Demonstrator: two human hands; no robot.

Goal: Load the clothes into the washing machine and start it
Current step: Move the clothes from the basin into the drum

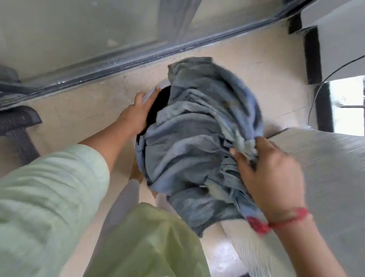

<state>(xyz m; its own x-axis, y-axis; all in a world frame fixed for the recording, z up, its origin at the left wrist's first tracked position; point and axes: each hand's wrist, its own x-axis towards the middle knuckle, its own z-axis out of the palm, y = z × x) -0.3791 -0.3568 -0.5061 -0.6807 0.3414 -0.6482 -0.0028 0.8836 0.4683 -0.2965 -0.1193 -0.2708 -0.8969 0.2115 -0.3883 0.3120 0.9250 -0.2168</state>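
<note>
Hemming bucket (162,83) of clothes (199,140): chair (3,127) L, plastic-covered surface (343,179) R, glass door (76,23) behind.

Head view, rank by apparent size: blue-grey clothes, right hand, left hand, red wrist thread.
1. blue-grey clothes
2. right hand, gripping them; it looks bigger than the left, probably only because it is nearer
3. left hand, holding the pale tub by its rim
4. red wrist thread
</note>
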